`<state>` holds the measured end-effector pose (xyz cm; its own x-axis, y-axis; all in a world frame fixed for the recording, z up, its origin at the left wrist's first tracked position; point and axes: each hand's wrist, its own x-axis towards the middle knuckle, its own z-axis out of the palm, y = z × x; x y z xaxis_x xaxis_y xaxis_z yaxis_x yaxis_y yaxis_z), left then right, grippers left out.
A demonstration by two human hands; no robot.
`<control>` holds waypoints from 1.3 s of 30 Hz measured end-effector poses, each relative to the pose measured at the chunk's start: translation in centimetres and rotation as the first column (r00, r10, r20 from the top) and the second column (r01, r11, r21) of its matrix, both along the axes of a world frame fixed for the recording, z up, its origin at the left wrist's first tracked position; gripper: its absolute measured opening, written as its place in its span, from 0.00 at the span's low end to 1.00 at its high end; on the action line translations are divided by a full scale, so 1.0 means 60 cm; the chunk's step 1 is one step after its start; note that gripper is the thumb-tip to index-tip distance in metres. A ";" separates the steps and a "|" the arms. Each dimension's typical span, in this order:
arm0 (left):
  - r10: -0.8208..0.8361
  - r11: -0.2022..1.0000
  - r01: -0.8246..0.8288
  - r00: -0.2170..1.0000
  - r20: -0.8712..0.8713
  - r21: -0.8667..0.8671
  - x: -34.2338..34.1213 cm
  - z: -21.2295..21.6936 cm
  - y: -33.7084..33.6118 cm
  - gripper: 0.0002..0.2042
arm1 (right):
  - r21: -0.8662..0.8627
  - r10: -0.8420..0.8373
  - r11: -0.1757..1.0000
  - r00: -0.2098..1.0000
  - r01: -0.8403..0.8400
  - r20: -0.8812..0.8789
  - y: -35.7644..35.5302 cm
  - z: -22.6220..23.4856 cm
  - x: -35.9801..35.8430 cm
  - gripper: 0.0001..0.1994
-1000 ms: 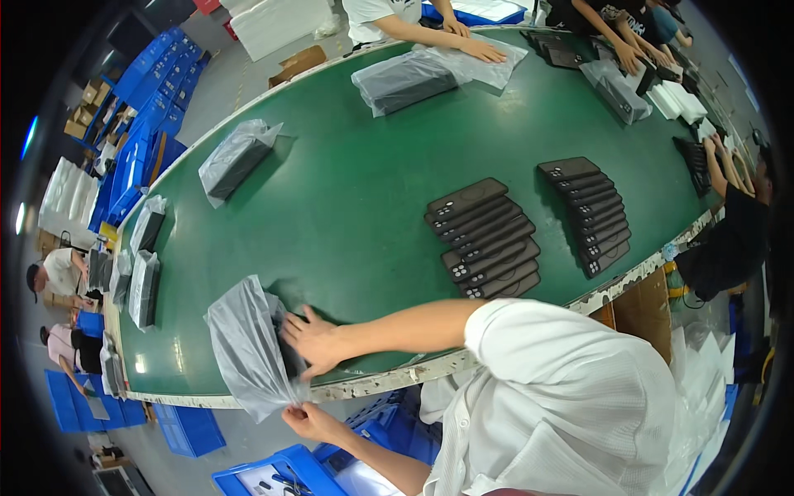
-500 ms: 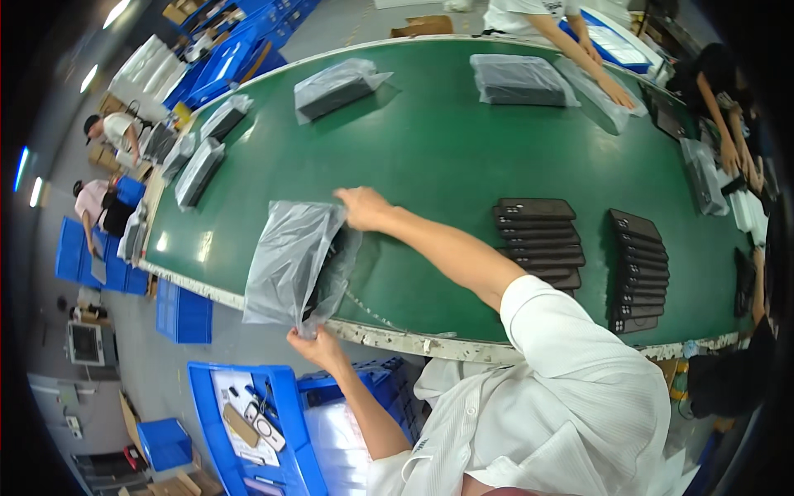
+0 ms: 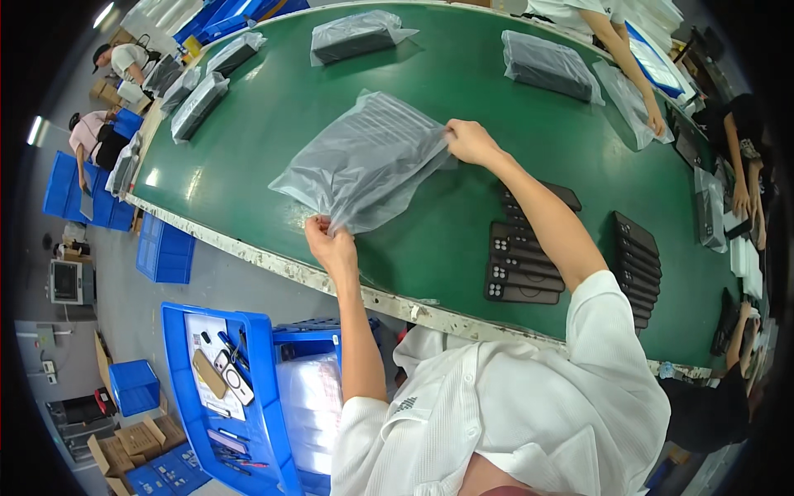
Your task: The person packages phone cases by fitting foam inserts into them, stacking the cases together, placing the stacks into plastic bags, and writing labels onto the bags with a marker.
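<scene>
The clear plastic bag (image 3: 364, 161) now lies spread across the green worktop (image 3: 273, 107), stretched flat between the person's two hands, with a dark ribbed stack showing through its far half. Half a second ago it hung bunched near the near edge, the right arm reaching across it; a second ago it was a crumpled bundle at the rim. So the bag has been drawn out and away from the edge, and its contents look settled inside, though the film is too cloudy to tell how many pieces it holds.

The left hand (image 3: 329, 240) pinches the bag's near corner, its grip clenched on the film just above the worktop's chipped edge. The right hand (image 3: 470, 142) is closed on the opposite edge of the bag, fingers folded over the plastic.

Beside the right forearm lies a row of dark phone cases (image 3: 521, 269), with a second row (image 3: 637, 256) further right. Other filled bags (image 3: 356, 35) sit further along the worktop. A blue bin (image 3: 223, 388) with small tools stands below the near edge
</scene>
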<state>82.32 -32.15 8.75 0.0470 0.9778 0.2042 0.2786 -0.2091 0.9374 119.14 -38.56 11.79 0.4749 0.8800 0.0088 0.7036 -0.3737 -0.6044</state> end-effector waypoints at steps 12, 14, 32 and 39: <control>-0.183 0.853 0.419 0.800 0.572 -0.312 0.024 0.269 0.061 0.12 | 0.122 0.107 0.992 0.746 -0.036 -0.657 -0.018 0.253 0.039 0.10; -0.237 0.767 0.514 0.784 0.574 -0.385 0.023 0.266 0.077 0.15 | 0.152 0.105 0.988 0.750 -0.007 -0.653 -0.028 0.241 0.057 0.11; -0.295 0.904 0.265 0.955 -0.042 -0.334 0.090 0.123 -0.095 0.34 | 0.211 0.015 0.976 0.990 -0.045 0.140 -0.193 0.121 0.001 0.18; -0.426 0.606 0.462 0.876 0.227 -0.647 0.051 0.056 -0.024 0.32 | 0.147 0.562 0.819 0.827 -0.554 -0.015 -0.065 0.078 -0.179 0.10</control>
<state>85.37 -33.62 12.12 0.5214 0.7097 -0.4737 0.2764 0.3847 0.8807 108.41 -42.48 16.48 -0.0941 0.9869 0.1308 0.7313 0.1577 -0.6636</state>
